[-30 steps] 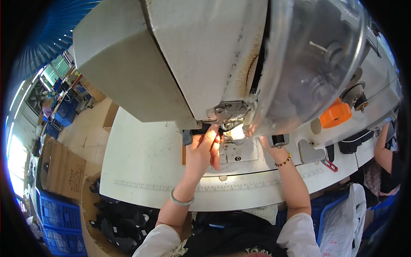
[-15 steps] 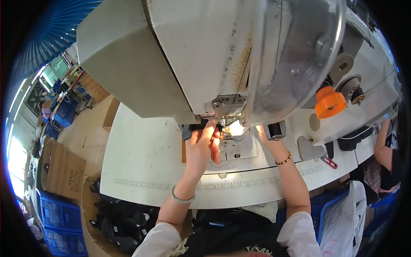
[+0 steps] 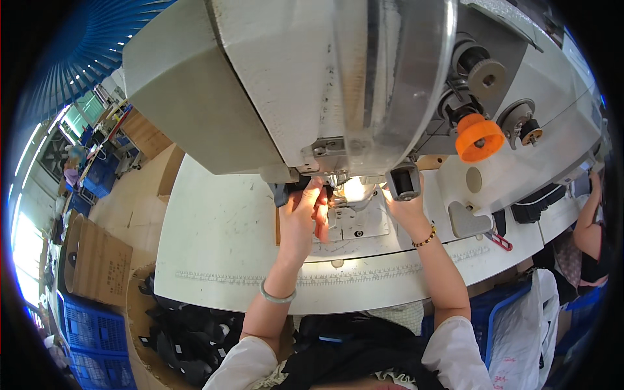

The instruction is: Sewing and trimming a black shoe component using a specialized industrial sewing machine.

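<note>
Left hand [image 3: 299, 222] and right hand [image 3: 407, 212] flank the lit plate [image 3: 361, 226] of a sewing machine

The left hand's fingers meet a dark piece [image 3: 303, 184] under the machine's head [image 3: 195, 110], left of the plate; whether they pinch it is hidden. The right hand is partly behind a dark bracket [image 3: 404, 182]; its grip cannot be told.

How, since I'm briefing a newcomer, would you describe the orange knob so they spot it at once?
Find the big pale sewing machine filling the upper middle. Right of its clear plastic cover, up and right from the right hand, sits the round orange knob. Its colour sets it apart from the grey wheel above and the metal disc to its right.
</note>
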A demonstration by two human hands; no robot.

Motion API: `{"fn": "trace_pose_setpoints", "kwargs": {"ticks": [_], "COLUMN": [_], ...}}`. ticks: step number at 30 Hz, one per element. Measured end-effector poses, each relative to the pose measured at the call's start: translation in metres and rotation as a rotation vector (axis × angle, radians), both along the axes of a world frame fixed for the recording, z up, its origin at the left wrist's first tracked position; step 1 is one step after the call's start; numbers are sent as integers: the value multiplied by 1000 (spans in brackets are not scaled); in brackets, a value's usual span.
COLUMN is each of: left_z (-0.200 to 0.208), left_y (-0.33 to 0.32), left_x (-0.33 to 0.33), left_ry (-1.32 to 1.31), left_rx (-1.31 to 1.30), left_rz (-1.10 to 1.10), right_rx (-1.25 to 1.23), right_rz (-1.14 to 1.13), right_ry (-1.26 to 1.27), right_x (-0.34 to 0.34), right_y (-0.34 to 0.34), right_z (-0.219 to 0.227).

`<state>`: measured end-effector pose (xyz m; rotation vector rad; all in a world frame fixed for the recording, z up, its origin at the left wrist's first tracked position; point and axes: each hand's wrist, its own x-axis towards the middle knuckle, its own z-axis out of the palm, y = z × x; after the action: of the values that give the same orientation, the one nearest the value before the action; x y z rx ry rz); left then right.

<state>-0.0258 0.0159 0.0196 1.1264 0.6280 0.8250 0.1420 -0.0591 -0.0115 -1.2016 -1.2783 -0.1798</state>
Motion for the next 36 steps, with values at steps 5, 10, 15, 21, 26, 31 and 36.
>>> {"fn": "trace_pose_setpoints", "kwargs": {"ticks": [5,10,15,21,26,31,36], "left_z": [-7,-27,-19,-17,-20,-24,-37], "left_y": [2,27,57,28,0,-30,-43], "left_x": [17,29,-8,-84,-119,-125,-131], "left_ry": [-5,-74,-667,-581,-461,-441,-294], "left_rx": [255,196,-39,12,7,-29,60], "left_rz": [159,404,302,391,370,413,239], "right_rx": [-1,-35,202,183,-338,-361,-506], "right_rz": [216,180,-147,161,286,175,421], "right_ry": [306,103,231,-212,-332,-334,85], "right_x": [-3,-1,7,-45,-100,-114,-135], "right_y": [1,6,11,-30,-30,-7,0], "right_z": [4,9,-6,4,25,21,13]}}
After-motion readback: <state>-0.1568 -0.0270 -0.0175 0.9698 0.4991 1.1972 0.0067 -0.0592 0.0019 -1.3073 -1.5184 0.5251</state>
